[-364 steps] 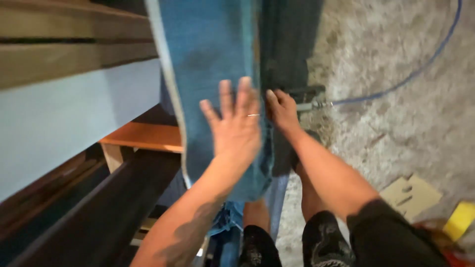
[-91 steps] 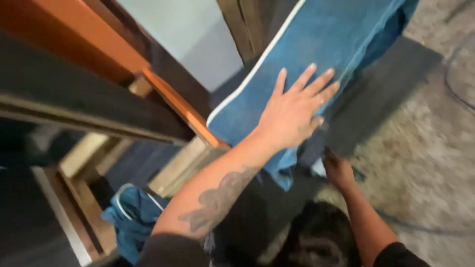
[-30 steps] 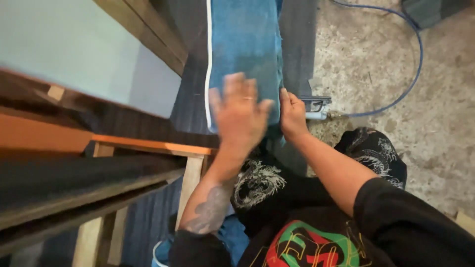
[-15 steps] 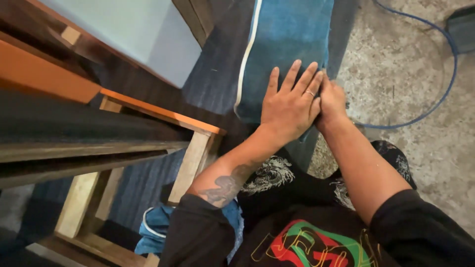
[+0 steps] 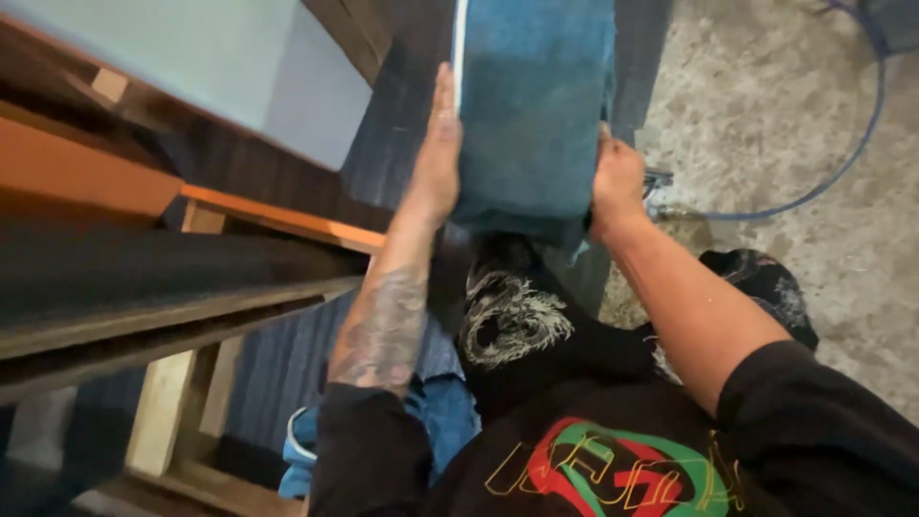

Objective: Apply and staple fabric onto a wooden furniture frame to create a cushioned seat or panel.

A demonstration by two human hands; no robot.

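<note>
A strip of blue fabric (image 5: 531, 105) with a white edge lies stretched over a dark upholstered frame part (image 5: 402, 124). My left hand (image 5: 436, 158) presses flat against the fabric's left edge, fingers straight and pointing away from me. My right hand (image 5: 617, 177) grips the fabric's right side near its lower end, fingers curled under it. A metal tool head (image 5: 656, 182) on a blue hose (image 5: 842, 163) shows just beyond my right hand; whether the hand holds it I cannot tell.
A wooden furniture frame (image 5: 172, 402) with orange (image 5: 278, 215) and dark boards stands to the left. More blue fabric (image 5: 306, 450) lies low inside the frame. A grey concrete floor (image 5: 795, 105) spreads on the right. A pale panel (image 5: 191, 48) is at upper left.
My left hand has slid from lying flat on top of the blue fabric to its left edge. My right hand has moved apart from the left to the fabric's right side.
</note>
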